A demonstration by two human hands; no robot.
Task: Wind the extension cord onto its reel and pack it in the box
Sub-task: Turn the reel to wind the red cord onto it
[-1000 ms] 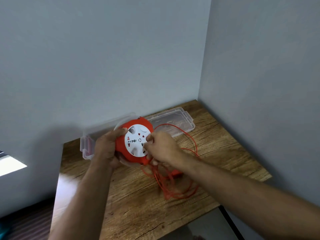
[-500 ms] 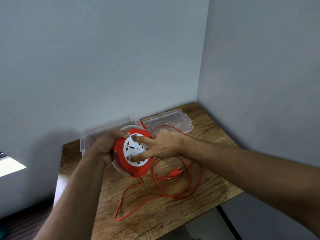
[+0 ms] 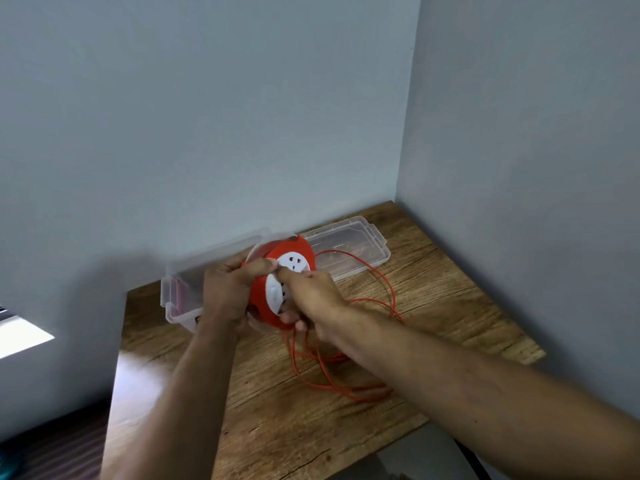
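Note:
I hold a round orange reel point(image 3: 273, 258) with a white socket face above the wooden table point(image 3: 433, 306). My left hand point(image 3: 227, 292) grips its left rim, thumb on the front. My right hand point(image 3: 311, 296) lies across the socket face, index finger pressed on it. The orange cord point(image 3: 332, 382) hangs from the reel's underside and lies in loose loops on the table under my right forearm. The plug is hidden. A clear plastic box point(image 3: 180, 296) stands behind the reel against the wall.
The box's clear lid point(image 3: 349, 247) lies flat to the right of the box, near the corner of two grey walls. The table's front edge runs diagonally at bottom right, with floor beyond it.
The reel's face has turned under my right hand, whose fingers moved from spread to curled. The loose cord on the table has drawn in, and the plug is out of sight.

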